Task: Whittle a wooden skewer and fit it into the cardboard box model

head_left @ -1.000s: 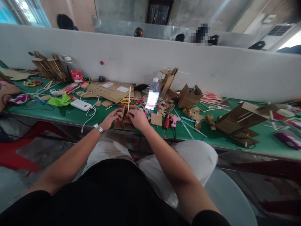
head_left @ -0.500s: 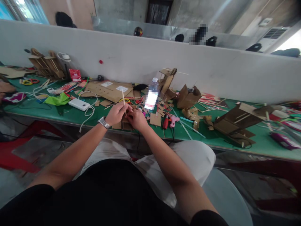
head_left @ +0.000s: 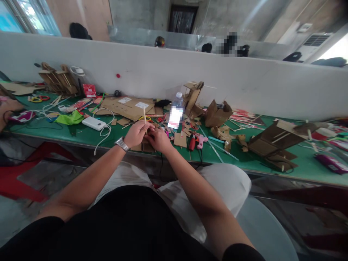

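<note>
My left hand (head_left: pixel 138 132), a watch on its wrist, is closed in a pinch around a thin wooden stick (head_left: pixel 145 115) that stands almost upright. My right hand (head_left: pixel 160 140) rests right beside it with curled fingers on a small cardboard model (head_left: pixel 146 146) at the front edge of the green table (head_left: pixel 81 133). The model is mostly hidden by both hands, so I cannot tell how the stick meets it.
A white power bank (head_left: pixel 94 123) with a cable lies to the left, flat cardboard (head_left: pixel 127 107) behind. A water bottle (head_left: pixel 177 108), a pink glue gun (head_left: pixel 200 139) and cardboard scraps sit to the right. A larger cardboard model (head_left: pixel 274 143) stands far right. A white partition (head_left: pixel 244 87) backs the table.
My left hand rose from the model and pinched the stick, which now shows much shorter above my fingers. My right hand stayed on the cardboard model.
</note>
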`<state>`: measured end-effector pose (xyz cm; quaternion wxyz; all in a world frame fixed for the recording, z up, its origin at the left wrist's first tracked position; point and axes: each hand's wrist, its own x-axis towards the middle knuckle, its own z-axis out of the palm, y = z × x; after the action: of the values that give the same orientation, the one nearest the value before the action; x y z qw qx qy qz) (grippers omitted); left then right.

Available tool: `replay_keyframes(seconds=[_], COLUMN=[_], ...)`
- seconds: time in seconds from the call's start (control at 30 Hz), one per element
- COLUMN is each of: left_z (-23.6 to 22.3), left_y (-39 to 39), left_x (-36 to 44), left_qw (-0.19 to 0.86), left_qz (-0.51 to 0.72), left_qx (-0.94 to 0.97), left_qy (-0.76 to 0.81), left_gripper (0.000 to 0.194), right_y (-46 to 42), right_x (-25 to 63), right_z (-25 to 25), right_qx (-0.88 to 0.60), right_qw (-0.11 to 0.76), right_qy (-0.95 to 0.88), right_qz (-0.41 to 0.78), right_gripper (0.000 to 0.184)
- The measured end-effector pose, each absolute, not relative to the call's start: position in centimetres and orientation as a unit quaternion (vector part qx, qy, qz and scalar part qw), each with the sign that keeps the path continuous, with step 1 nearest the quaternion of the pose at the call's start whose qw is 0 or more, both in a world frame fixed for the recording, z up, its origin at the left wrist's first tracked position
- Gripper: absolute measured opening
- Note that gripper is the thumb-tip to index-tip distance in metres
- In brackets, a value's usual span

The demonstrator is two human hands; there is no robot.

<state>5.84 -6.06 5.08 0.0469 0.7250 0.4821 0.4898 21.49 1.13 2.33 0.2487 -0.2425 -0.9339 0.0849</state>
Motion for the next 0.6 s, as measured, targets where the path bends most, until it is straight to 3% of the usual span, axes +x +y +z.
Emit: replay_keyframes(seconds=[0.2,0.33,0.5,0.6], left_z=[5.2,3.7,0.2,-1.4], left_y=[-5.8,-4.9,-4.3,-4.3], left_x=[4.7,0.7,-5.3,-7.2], left_qw=[0.030,-0.019,-0.036,-0.039], left_qz=[0.451,0.444,0.332,0.270], left_qx=[0.729,0.644,0.560,0.543], left_qy=[0.514,0.623,0.758,0.794], left_gripper=[0.050,0.058,0.032,0.028], right_y=[0.9,0.9,0.9,0.8], right_x=[21.6,21.6,21.5,21.5], right_z=[2.5,2.7,2.8,2.7], right_qx=[-0.243,-0.243,-0.243,-0.244], right_qw=[0.249,0.241,0.243,0.247], right_qy=[-0.934,-0.936,-0.935,-0.934], right_qz=[0.079,0.084,0.087,0.088], right_gripper=[0.031,0.032,0.031,0.030])
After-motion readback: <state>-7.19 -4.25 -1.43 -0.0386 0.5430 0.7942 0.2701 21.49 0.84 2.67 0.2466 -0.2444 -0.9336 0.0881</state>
